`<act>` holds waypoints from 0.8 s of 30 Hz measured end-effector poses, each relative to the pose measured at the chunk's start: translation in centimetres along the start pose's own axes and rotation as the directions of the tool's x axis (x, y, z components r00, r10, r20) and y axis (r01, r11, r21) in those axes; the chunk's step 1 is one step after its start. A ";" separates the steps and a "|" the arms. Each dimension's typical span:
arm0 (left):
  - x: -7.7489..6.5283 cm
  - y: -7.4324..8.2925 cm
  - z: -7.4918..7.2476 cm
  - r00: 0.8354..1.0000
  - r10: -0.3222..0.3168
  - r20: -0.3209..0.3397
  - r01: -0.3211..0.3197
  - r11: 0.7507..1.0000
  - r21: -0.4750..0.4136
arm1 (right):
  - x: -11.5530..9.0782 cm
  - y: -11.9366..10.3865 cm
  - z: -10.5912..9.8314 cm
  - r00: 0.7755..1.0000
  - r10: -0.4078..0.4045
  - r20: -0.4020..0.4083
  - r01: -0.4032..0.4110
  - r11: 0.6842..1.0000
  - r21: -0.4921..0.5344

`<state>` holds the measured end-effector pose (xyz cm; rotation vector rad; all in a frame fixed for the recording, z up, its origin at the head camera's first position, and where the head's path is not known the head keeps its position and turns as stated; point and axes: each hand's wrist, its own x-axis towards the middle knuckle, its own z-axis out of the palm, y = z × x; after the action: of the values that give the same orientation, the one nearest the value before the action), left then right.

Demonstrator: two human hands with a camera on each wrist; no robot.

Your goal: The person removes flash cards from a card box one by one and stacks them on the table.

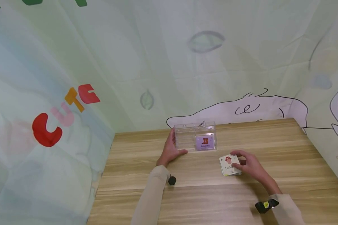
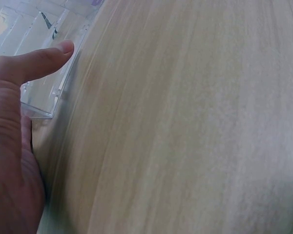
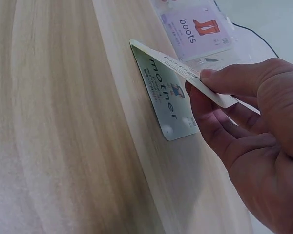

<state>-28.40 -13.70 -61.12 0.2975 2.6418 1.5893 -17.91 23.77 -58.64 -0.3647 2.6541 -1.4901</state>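
A clear plastic box [image 1: 185,136] with compartments stands near the table's back edge. My left hand [image 1: 169,152] holds its left side, thumb across the front and the other fingers along the end wall. A purple card marked "boots" [image 1: 205,143] sits in the box's right compartment. To the front right, my right hand [image 1: 249,165] pinches a white "tongue" flash card [image 1: 226,162] between thumb and fingers. In the right wrist view this card tilts up off a "mother" card [image 3: 161,95], which lies face up on the table beneath it; their far ends meet.
The wood-grain table [image 1: 202,200] ends at a printed fabric backdrop [image 1: 157,68] right behind the box. Another fabric wall [image 1: 45,168] with the letters "CUTE" borders the left side. Small black wrist cameras [image 1: 266,205] sit on both wrists.
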 end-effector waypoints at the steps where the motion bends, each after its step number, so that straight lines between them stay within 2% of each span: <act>1: 0.0 0.0 0.0 1.000 -0.002 0.000 0.002 1.000 0.004 | 0.0 0.0 0.0 1.000 0.000 0.002 0.000 1.000 0.001; 8: 0.0 0.2 0.0 1.000 -0.002 -0.001 0.002 1.000 0.019 | 0.0 0.0 0.2 1.000 0.001 0.002 -0.001 1.000 0.003; 24: 0.0 -0.1 0.0 1.000 0.000 0.001 0.000 1.000 0.019 | 0.1 -0.2 0.6 1.000 0.027 0.011 -0.024 0.985 -0.173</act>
<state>-28.47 -13.77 -61.24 0.2995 2.6583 1.5641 -17.83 23.19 -58.75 -0.3489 2.7743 -1.2496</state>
